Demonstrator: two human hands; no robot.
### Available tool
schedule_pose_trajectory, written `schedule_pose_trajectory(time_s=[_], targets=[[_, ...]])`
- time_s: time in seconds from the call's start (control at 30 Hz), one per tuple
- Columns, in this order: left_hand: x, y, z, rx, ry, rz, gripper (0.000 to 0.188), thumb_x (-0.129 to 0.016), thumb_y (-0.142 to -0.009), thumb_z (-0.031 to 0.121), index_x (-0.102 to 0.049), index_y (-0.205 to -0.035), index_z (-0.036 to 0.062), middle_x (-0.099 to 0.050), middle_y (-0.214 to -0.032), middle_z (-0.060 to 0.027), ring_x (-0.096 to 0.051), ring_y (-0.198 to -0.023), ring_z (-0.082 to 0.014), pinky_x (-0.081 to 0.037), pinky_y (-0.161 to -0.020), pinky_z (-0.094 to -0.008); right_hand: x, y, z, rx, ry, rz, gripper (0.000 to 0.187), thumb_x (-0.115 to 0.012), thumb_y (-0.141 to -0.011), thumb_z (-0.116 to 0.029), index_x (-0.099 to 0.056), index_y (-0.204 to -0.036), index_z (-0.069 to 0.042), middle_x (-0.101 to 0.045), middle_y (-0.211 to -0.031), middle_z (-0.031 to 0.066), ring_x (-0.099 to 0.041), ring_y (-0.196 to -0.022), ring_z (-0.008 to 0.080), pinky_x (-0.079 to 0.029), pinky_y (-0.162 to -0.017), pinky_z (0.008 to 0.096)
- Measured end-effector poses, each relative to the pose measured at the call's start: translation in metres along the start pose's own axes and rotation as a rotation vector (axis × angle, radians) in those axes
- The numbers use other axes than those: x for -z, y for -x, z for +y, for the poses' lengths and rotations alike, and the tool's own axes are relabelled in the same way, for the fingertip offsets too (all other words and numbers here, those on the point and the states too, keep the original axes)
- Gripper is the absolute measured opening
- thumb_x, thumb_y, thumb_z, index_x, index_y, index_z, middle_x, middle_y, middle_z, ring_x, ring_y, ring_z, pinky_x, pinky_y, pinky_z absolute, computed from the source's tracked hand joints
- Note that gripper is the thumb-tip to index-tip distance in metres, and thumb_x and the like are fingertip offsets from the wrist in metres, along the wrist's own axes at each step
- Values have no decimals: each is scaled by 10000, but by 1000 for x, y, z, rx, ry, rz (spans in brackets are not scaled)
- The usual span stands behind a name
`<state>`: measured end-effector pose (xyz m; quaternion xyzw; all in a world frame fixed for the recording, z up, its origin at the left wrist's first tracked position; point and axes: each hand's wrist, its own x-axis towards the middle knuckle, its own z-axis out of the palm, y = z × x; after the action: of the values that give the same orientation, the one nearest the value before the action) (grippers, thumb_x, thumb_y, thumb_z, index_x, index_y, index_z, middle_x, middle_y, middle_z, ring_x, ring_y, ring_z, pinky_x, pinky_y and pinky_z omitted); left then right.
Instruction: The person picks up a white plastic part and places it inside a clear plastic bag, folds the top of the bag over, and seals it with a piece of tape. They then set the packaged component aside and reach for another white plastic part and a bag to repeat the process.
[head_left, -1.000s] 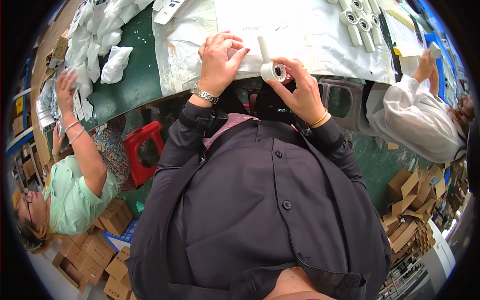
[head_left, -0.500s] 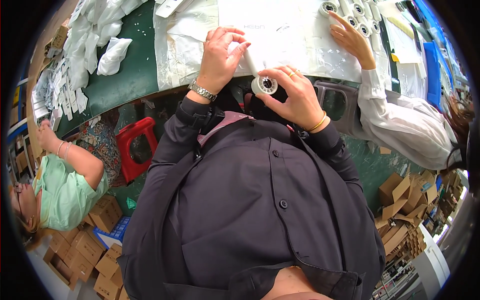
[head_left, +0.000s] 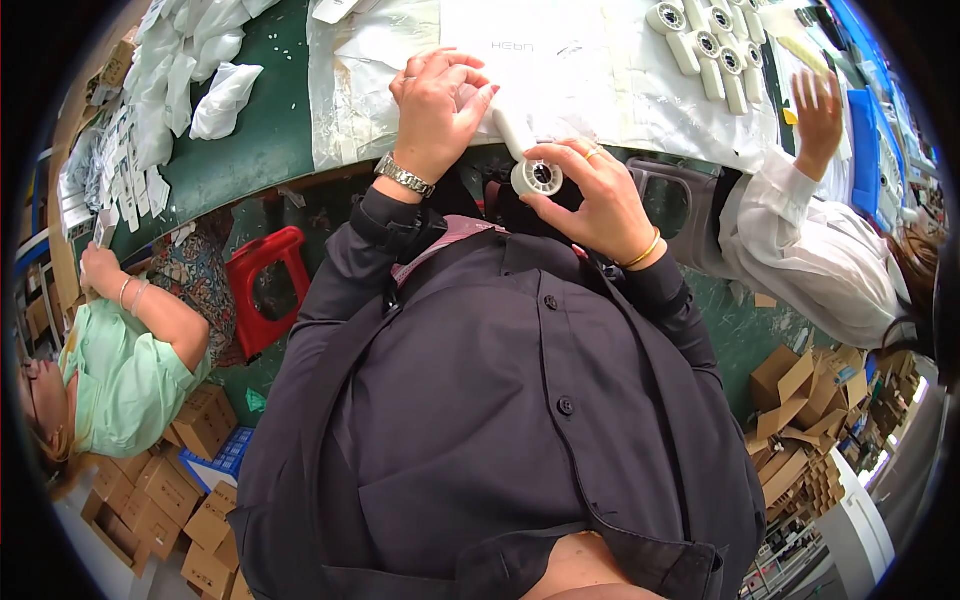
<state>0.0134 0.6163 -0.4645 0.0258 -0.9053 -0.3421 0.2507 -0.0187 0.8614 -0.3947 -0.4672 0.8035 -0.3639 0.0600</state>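
Observation:
A white handheld fan (head_left: 514,132) with a round, slatted head is held slantwise at the table's front edge, its head nearest to me. My left hand (head_left: 437,103) closes round the far end of its handle, which the fingers partly hide. At the head, my right hand (head_left: 592,190) grips the rim between thumb and fingers. Beneath the handle lies a white plastic sheet (head_left: 380,125) covering the table.
Several similar white fans (head_left: 708,62) lie grouped at the far right. A co-worker's hand (head_left: 818,118) is raised beside them. White wrapped bundles (head_left: 222,102) lie at the left of the green table (head_left: 275,125). Another person sits at left beside a red stool (head_left: 268,285).
The fan's head has shifted slightly right with my right hand. The right co-worker's hand has left the grouped fans and moved right. The left co-worker's hand now holds a small pale piece.

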Motion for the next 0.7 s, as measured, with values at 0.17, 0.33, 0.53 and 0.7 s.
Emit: schedule_pose_trajectory(time_s=[0.17, 0.33, 0.53, 0.7], targets=[[7, -5, 7, -146, -53, 67, 147, -828, -868, 251, -800, -923, 118, -724, -1241, -29, -585, -1288, -243, -380, -1088, -429, 1, -10, -4, -91, -49, 3, 620, -860, -835, -141, -636, -1409, -64, -709, -1085, 94, -680, -873, 235, -556, -800, 352], [31, -16, 32, -228, 69, 20, 97, -761, -922, 91, -724, -1012, 86, -700, -1232, -95, -570, -1312, -352, -410, -1085, -467, -4, -18, -3, -179, -120, 19, 785, -874, -859, -152, -527, -1554, -39, -695, -1034, 89, -646, -803, 170, -551, -745, 306], [32, -2, 33, -117, 120, 3, 476, -781, -864, 49, -579, -1294, 18, -568, -1410, -213, -553, -1325, -412, -483, -1055, -445, -14, -23, 4, -92, -58, 137, 726, -882, -875, -166, -568, -1510, -8, -694, -1019, 100, -659, -798, 166, -567, -759, 303], [11, 7, 36, 213, 293, 132, 233, -806, -876, 199, -753, -1046, 48, -725, -1134, -106, -675, -1069, -308, -524, -925, -393, -16, -23, 4, -103, -66, 169, 619, -872, -896, -169, -628, -1437, 7, -699, -1020, 110, -692, -823, 171, -584, -777, 307]])
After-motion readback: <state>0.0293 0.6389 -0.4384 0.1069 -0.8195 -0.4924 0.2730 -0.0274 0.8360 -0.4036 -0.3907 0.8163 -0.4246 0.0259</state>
